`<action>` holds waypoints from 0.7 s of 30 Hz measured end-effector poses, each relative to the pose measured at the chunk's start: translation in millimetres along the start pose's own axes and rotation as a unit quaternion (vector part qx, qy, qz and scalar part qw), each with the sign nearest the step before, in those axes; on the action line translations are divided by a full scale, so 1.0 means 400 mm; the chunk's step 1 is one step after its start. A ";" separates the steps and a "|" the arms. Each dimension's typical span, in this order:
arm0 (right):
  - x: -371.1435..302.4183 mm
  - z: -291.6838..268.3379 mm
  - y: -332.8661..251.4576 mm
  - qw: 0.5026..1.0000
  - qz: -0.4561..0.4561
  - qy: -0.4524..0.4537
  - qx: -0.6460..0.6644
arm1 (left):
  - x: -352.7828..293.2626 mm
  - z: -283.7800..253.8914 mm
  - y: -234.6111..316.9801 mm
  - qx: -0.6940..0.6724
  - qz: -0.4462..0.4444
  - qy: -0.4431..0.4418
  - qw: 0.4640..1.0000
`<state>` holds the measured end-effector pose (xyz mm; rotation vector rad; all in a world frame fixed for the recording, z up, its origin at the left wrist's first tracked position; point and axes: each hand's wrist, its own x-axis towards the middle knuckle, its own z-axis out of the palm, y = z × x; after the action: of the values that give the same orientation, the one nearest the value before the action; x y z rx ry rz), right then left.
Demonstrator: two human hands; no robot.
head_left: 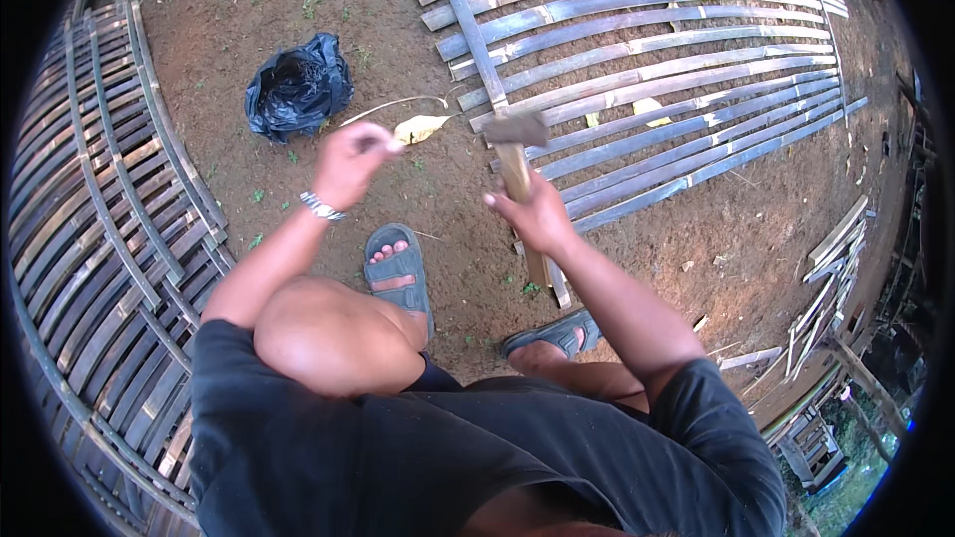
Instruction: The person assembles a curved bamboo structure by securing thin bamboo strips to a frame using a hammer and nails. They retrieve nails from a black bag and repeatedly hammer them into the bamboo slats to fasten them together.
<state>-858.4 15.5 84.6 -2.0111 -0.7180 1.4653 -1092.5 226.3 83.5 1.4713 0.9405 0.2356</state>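
Outdoors, gripped hammer [516, 139] in my right hand [537, 214] over bamboo panel [647, 60]; my left hand [348, 161] curled shut, contents unclear.

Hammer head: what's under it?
Hammer, held in the right hand, covers part of the bamboo slat panel on bare dirt. The spot directly beneath is hidden.

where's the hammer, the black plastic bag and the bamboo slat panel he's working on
hammer [516, 131], head view, on its metal head above the right hand
black plastic bag [296, 88], head view, middle of the crumpled bag
bamboo slat panel [657, 45], head view, on a slat near its middle
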 end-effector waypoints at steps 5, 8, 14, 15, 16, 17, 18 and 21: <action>-0.087 0.036 -0.009 0.959 0.040 0.078 0.268 | 0.059 0.201 0.006 -0.177 -0.196 -0.225 0.938; -0.039 0.052 -0.019 0.948 -0.009 0.106 0.300 | 0.107 0.262 0.016 -0.237 -0.203 -0.243 0.918; -0.008 0.082 -0.030 0.932 -0.022 0.158 0.325 | 0.094 0.287 -0.002 -0.285 -0.215 -0.241 0.903; -0.010 0.078 -0.028 0.935 -0.021 0.154 0.319 | 0.082 0.292 0.002 -0.285 -0.222 -0.230 0.903; -0.011 0.075 -0.031 0.938 -0.021 0.149 0.313 | 0.082 0.291 0.002 -0.287 -0.222 -0.228 0.903; -0.011 0.071 -0.039 0.944 -0.025 0.148 0.296 | 0.083 0.288 0.001 -0.290 -0.221 -0.226 0.903; -0.006 0.069 -0.038 0.945 -0.025 0.146 0.293 | 0.086 0.290 -0.003 -0.295 -0.220 -0.224 0.902; 0.012 0.064 -0.039 0.947 -0.019 0.144 0.286 | 0.099 0.286 -0.014 -0.294 -0.214 -0.219 0.905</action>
<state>-883.4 32.7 85.7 -1.6850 -0.1726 1.1494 -994.2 167.4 43.7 0.6890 0.7114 -0.1314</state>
